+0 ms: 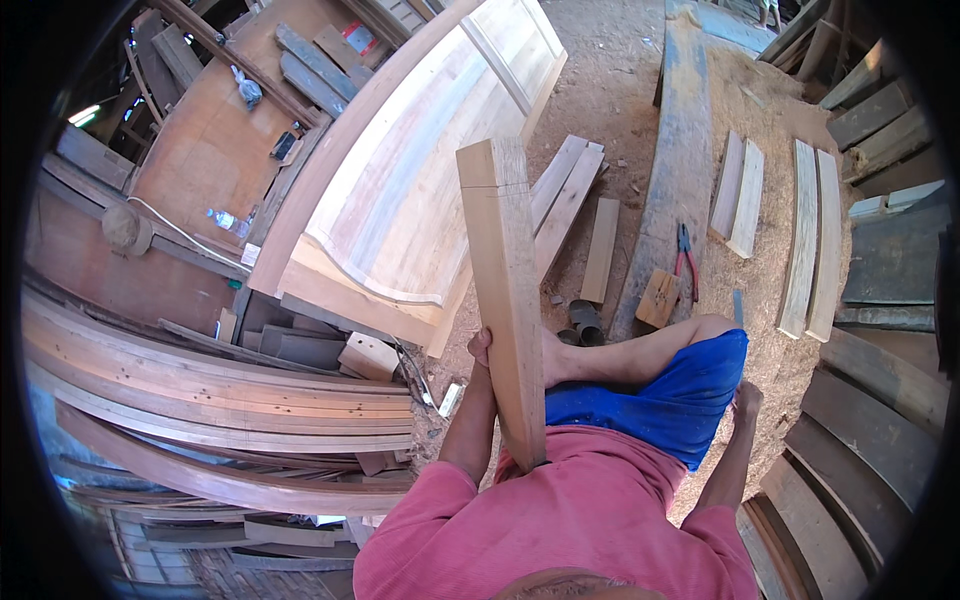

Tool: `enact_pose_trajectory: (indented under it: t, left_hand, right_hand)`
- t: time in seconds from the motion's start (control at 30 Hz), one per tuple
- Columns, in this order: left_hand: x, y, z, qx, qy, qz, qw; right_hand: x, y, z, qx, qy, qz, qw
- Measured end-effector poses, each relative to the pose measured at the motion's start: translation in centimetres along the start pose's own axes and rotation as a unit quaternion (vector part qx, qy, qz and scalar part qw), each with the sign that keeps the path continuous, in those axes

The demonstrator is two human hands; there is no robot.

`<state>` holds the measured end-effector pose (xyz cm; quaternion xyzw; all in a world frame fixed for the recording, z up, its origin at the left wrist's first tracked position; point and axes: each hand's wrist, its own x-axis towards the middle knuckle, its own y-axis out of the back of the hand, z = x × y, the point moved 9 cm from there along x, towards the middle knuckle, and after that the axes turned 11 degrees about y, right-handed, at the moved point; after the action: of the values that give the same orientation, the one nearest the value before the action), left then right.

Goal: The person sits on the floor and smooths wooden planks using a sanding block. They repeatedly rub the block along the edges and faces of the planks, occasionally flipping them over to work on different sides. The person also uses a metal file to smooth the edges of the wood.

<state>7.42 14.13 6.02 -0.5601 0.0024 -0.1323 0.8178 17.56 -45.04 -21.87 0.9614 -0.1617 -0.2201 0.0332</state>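
Note:
My left hand (pixel 481 346) grips a thick, light-brown wooden post (pixel 505 270) about midway along. It stands tilted up in front of me, its lower end against my pink shirt. A dark line crosses the post near its upper end. My right hand (pixel 746 396) is low on the right beside my blue shorts, away from the post. Its fingers are too small and foreshortened to make out. Nearest on that side are pliers with red handles (pixel 686 262) and a small wooden block (pixel 658 298), both on a long worn plank (pixel 672 160).
A large pale wooden panel (pixel 400 210) lies at the left beyond the post. Long boards (pixel 240 395) are stacked to my left. Pairs of planks (pixel 800 240) lie on the sawdust floor at right, near leaning dark boards (pixel 870 430). Small cans (pixel 585 322) stand by my leg.

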Motion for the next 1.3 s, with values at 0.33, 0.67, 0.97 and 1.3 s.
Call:
enact_pose_trajectory:
  t: [0.33, 0.67, 0.97, 1.3]
  left_hand:
    - [-4.1, 5.9, 10.5, 0.296, -0.104, 0.393, 0.864]
    - [14.6, -15.6, 11.0, 0.381, -0.345, 0.159, 0.843]
    - [16.4, -4.3, -0.7, 0.611, -0.192, 0.281, 0.715]
    - [12.8, -2.3, -3.6, 0.620, -0.110, 0.275, 0.727]
  right_hand:
    - [9.0, 4.7, 14.1, -0.363, 0.014, 0.057, 0.930]
    - [5.8, 2.4, 15.1, -0.299, -0.021, 0.081, 0.951]
    - [4.2, 1.8, 15.1, -0.271, -0.054, 0.051, 0.960]
    - [3.2, 2.7, 13.3, -0.199, -0.050, 0.076, 0.976]
